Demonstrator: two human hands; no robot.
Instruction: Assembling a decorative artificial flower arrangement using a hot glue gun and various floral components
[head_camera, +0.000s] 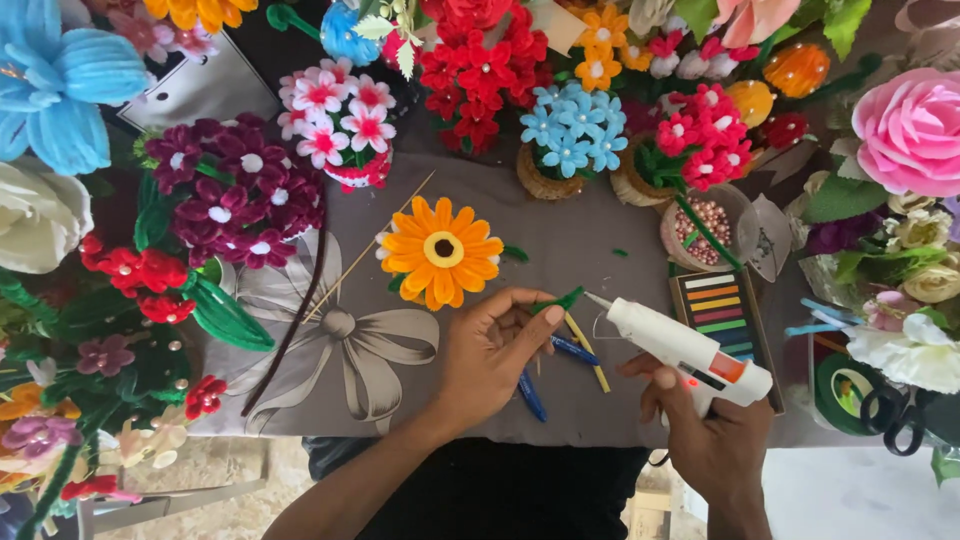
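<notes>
White glue gun (690, 352) in right hand (715, 435) — grip hidden.

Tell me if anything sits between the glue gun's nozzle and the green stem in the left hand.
Nothing visible: the glue gun in the right hand points across bare cloth at the green stem pinched by the left hand.

Craft table, handmade-flower workshop: pipe-cleaner blooms (440, 252) crowding upper frame, bead bowl (700, 228) and tape roll (840, 390) sitting right, glue gun (690, 350) lying lower right.
</notes>
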